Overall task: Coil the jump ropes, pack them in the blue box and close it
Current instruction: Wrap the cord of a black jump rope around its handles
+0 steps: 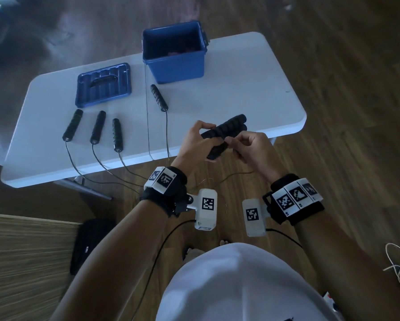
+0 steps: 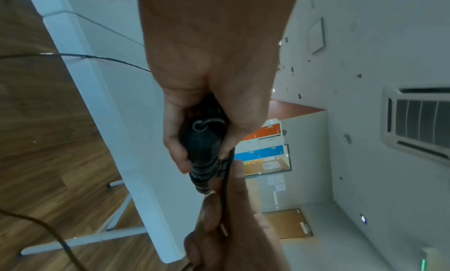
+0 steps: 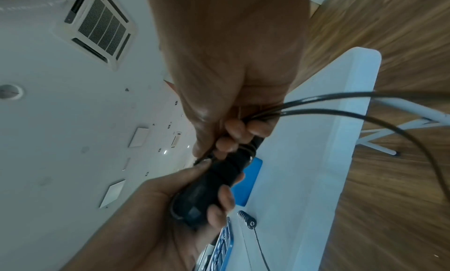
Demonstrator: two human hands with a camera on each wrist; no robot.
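A white folding table [image 1: 229,93] stands on dark wood flooring [image 1: 345,66]; the open blue plastic box [image 1: 174,66] sits at its far edge (lid [image 1: 103,84] beside). Left hand [image 1: 195,142] grips paired black ribbed jump-rope handles [image 1: 226,133]; right hand [image 1: 250,147] pinches their thin black cord [image 3: 340,109].

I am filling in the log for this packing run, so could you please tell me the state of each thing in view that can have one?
blue box: open, upright on the table.
lid: off, lying left of the box.
held handles: paired together, gripped by the left hand.
cord: pinched by the right hand, loops trailing.
four handles on the table: lying loose, cords uncoiled over the edge.
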